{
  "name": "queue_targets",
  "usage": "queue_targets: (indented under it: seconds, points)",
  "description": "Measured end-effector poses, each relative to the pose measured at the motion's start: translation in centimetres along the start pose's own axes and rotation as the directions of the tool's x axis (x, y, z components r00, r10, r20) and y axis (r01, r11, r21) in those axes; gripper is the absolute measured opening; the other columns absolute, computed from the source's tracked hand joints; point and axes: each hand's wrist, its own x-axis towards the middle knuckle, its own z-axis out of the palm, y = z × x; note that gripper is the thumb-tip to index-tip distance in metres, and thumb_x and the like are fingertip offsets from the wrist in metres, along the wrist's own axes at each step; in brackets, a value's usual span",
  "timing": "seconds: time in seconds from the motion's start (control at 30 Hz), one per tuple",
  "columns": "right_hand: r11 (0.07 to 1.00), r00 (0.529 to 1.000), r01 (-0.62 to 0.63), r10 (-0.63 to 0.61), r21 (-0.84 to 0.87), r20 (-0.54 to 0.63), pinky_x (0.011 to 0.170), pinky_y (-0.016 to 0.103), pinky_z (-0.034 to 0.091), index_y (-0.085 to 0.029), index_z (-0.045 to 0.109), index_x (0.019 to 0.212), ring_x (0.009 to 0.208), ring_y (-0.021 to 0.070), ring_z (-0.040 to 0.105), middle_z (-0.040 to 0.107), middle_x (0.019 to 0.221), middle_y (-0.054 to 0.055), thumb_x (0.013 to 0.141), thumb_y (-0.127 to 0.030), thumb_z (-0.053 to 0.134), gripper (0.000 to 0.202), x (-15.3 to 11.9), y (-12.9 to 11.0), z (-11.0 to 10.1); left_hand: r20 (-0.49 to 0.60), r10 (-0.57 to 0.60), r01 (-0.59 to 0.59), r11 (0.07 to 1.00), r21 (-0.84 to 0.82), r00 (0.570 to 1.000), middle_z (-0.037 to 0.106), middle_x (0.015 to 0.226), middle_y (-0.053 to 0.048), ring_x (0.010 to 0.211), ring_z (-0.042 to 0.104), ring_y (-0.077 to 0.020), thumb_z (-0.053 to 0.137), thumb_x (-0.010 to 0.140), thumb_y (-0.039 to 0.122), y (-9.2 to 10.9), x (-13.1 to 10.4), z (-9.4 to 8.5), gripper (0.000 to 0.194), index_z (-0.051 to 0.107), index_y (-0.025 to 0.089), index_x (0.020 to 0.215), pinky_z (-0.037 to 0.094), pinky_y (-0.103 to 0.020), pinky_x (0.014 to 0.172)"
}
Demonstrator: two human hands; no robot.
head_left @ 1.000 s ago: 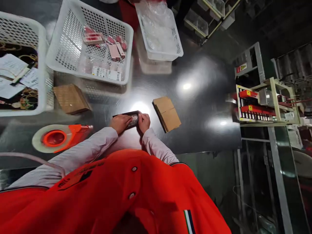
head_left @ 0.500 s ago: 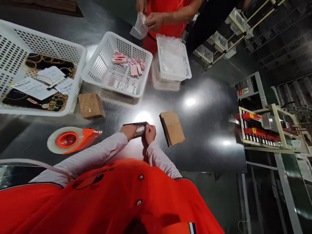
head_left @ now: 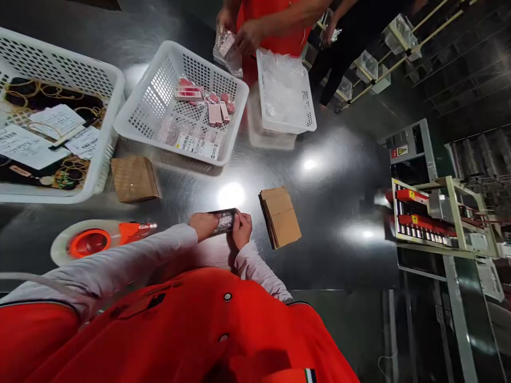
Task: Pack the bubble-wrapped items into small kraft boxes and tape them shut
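Close in front of my body, a small open cardboard box (head_left: pixel 229 211), dark in the shadow, lies between my hands. A shiny bubble-wrapped packet (head_left: pixel 224 222) sits inside it. My left hand (head_left: pixel 203 225) is closed on the box's left end, some fingers hidden at the packet. At the right end, my right hand (head_left: pixel 241 230) grips the box wall between thumb and fingers. A stack of flat brown cardboard pieces (head_left: pixel 280 217) lies just right of my right hand. To the left rests an orange tape dispenser (head_left: pixel 136 232) with a wide roll of clear tape.
A brown carton (head_left: pixel 134 178) stands near a white basket (head_left: pixel 120 85) of papers and jewellery. Another basket (head_left: pixel 239 106) holds pink boxes and wrapped packets; a third (head_left: pixel 312 125) holds clear bags. Across the metal table (head_left: pixel 339 213), a co-worker's hands (head_left: pixel 249 36) handle bubble wrap.
The view has shifted a little, so the baskets and tape dispenser appear farther left. My hands and the box sit slightly lower and more level. The co-worker's bubble-wrapped packet has turned.
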Motion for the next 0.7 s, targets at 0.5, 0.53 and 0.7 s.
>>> queue_targets:
  seconds: [0.5,0.53,0.7]
  points:
    - [0.983,0.968,0.161,-0.142,-0.083,0.207,0.083,0.028,0.054,-0.022,0.069,0.082,0.084,0.0180,0.062,0.063,0.082,0.000,0.093,-0.015,0.067,0.013,0.2,-2.0,-1.2,0.112,-0.228,0.239,0.966,-0.101,0.967,0.083,0.117,-0.027,0.110,0.083,-0.0416,0.047,0.107,0.039,-3.4,-4.8,1.7,0.048,0.084,0.011,0.119,0.063,-0.048,0.090]
    - [0.974,0.940,0.201,-0.162,-0.106,0.301,0.083,0.027,0.053,-0.021,0.070,0.083,0.083,0.0176,0.063,0.064,0.081,-0.001,0.091,-0.013,0.069,0.011,0.4,-2.5,-1.4,0.099,-0.235,0.245,0.965,-0.093,0.967,0.082,0.122,-0.027,0.116,0.082,-0.0428,0.047,0.104,0.034,-2.8,-4.4,1.8,0.047,0.084,0.012,0.121,0.063,-0.050,0.093]
    - [0.912,0.753,0.383,-0.214,-0.149,0.622,0.084,0.028,0.055,-0.023,0.080,0.095,0.093,0.0211,0.074,0.078,0.093,0.001,0.084,-0.018,0.086,0.013,1.8,-4.5,-1.6,0.068,-0.209,0.216,0.968,-0.130,0.976,0.084,0.120,-0.025,0.121,0.081,-0.0436,0.038,0.101,0.031,-2.0,-2.2,2.4,0.054,0.088,0.019,0.117,0.060,-0.057,0.105]
